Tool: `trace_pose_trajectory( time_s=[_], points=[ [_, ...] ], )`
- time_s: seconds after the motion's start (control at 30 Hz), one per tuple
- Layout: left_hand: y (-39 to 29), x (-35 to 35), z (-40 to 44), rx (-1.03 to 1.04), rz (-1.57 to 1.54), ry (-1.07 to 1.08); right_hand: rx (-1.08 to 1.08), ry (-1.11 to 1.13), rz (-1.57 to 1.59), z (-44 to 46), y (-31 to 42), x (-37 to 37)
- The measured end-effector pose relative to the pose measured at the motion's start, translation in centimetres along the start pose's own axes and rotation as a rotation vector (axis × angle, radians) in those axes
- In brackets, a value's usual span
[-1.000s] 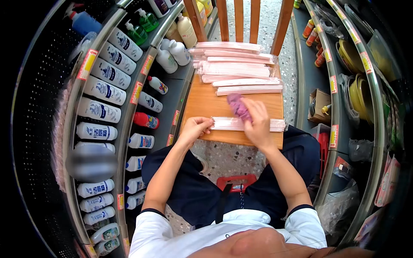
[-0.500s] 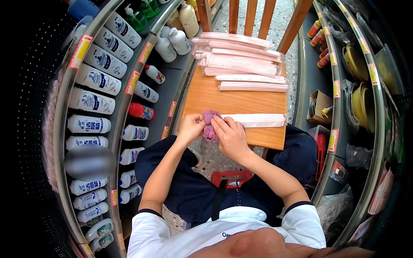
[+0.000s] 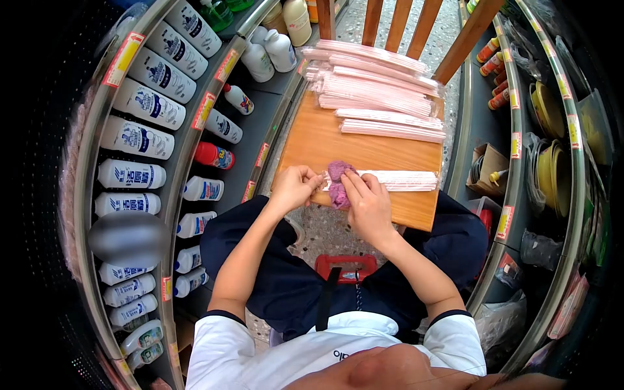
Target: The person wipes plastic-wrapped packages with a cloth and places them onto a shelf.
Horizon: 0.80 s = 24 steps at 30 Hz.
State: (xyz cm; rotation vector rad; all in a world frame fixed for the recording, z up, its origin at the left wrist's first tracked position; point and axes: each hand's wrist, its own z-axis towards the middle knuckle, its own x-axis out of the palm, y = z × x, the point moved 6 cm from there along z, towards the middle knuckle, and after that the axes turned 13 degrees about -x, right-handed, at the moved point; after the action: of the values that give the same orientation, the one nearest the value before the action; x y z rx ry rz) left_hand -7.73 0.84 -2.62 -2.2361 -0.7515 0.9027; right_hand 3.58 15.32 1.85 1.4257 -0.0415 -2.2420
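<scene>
My right hand (image 3: pixel 368 205) presses a crumpled purple cloth (image 3: pixel 339 170) onto a long, slim pack of pink-and-white sticks in clear wrap (image 3: pixel 406 181), near the pack's left end. The cloth is bunched under its fingertips. At that same end, my left hand (image 3: pixel 296 188) is closed in a pinch on the tip of the wrapper. The pack lies across the front part of a wooden chair seat (image 3: pixel 312 140). Farther back on the seat, several similar packs (image 3: pixel 377 91) are piled and laid side by side.
Wooden slats of the chair back (image 3: pixel 398 32) rise behind the packs. On the left, shelves hold rows of white bottles (image 3: pixel 148 104) and a red bottle (image 3: pixel 214 156). The right shelves hold yellow round items (image 3: pixel 552 169) and a cardboard box (image 3: pixel 486 169). A red object (image 3: pixel 344 265) lies between my legs.
The cloth and my right hand have moved a little to the right along the pack, uncovering its left end beside my left hand's fingers. The whole view has shifted slightly.
</scene>
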Motion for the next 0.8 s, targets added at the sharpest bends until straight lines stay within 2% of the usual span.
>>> trace_pose_trajectory(
  time_s=[0.3, 0.8],
  points=[
    [-0.7, 0.0, -0.5, -0.059, 0.004, 0.022, 0.051, -0.006, -0.025, -1.2, -1.6, -0.9],
    [-0.4, -0.1, -0.2, -0.039, -0.002, 0.011, 0.118, -0.041, -0.048, -2.9, -3.8, -2.7]
  ],
)
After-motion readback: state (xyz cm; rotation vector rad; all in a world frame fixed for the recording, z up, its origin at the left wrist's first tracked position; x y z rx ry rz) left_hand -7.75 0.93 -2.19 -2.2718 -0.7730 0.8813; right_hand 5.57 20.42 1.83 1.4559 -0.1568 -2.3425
